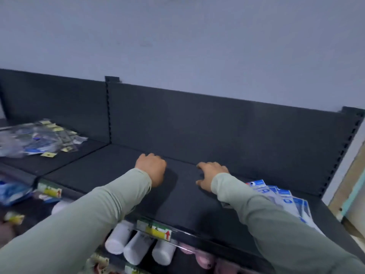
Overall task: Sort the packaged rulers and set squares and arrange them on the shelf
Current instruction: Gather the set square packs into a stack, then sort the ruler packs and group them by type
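Step in hand: between picks, by my reading. Both hands sit on the bare middle of the dark shelf [118, 175] and neither holds a packet. Sorting looks early: two loose piles, no tidy row.
Left hand [151, 169]: knuckles up, fingers curled under like a fist, nothing seen in them. Rests on the shelf board near the back panel [197, 119].
Right hand [212, 176]: fingers spread and slightly bent, tips touching the board, thumb out to the side. Holds nothing.
Right pile [276, 196]: packets with blue-and-white header cards, fanned and overlapping. Flat on the same board, just beside the right sleeve [266, 214] and partly under it.
Left pile [39, 139]: clear packets with small yellow hang tabs, heaped askew on the adjoining shelf section past the upright [107, 111]. Well apart from both hands. Contents blurred; ruler or set square, cannot tell.
Look of packets: thin, flat, glossy film. Likely slippery and prone to slide off one another.
Next move calls for: a reach to one pile, most likely the near right one. Pinch a packet by its header edge, then lay like with like on the open board.
Below: price label strip [156, 230] on the front edge; white bottles [136, 246] lying on the lower level.
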The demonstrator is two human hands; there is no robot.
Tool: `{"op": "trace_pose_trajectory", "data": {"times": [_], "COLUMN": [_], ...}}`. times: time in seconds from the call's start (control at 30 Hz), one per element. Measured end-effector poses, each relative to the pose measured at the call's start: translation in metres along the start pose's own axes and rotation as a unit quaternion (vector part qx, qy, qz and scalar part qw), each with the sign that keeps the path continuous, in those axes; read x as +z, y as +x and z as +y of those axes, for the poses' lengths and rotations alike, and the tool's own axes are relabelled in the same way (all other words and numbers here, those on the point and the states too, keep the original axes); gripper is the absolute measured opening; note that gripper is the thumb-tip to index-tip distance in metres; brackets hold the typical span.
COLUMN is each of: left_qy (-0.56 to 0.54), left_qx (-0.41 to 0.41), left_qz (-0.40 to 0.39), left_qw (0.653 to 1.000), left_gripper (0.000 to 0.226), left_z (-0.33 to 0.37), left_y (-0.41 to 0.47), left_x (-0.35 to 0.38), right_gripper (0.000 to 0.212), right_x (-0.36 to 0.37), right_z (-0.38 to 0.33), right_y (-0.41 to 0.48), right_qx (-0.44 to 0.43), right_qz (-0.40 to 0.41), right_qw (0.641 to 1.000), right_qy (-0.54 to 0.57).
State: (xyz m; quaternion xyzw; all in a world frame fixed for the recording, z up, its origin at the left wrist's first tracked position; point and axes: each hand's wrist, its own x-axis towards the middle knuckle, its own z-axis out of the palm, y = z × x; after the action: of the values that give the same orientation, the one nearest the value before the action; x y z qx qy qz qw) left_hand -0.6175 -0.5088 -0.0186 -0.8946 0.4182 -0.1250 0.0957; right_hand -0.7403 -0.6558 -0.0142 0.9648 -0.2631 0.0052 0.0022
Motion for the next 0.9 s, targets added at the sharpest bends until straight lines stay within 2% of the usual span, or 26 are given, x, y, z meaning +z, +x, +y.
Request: {"op": "trace_pose_trajectory", "data": {"times": [0.23,0.47,0.9], "left_qy": [0.002,-0.019,-0.022], "left_qx": [-0.101,-0.18,-0.227], "left_qz": [-0.027,-0.041,-0.042], "left_qw": [0.994,0.983,0.973], "left_gripper": [0.034,0.035,0.029], "left_z": [-0.111,-0.226,-0.413], "left_y": [-0.044,-0.083,-0.115], "left_x": [0.015,0.035,0.087], "right_gripper": [0.058,0.057,0.052], "right_x": [-0.004,-0.009,-0.005], "right_z": [-0.121,-0.249,-0.444], "right_y": [0.032,0.057,0.12], "right_qx": [-0.117,-0.194,-0.218], "right_qz": [-0.021,-0.031,-0.04], "right_qw": [0.993,0.98,0.975], "right_qy": [-0.01,0.001,0.022]}}
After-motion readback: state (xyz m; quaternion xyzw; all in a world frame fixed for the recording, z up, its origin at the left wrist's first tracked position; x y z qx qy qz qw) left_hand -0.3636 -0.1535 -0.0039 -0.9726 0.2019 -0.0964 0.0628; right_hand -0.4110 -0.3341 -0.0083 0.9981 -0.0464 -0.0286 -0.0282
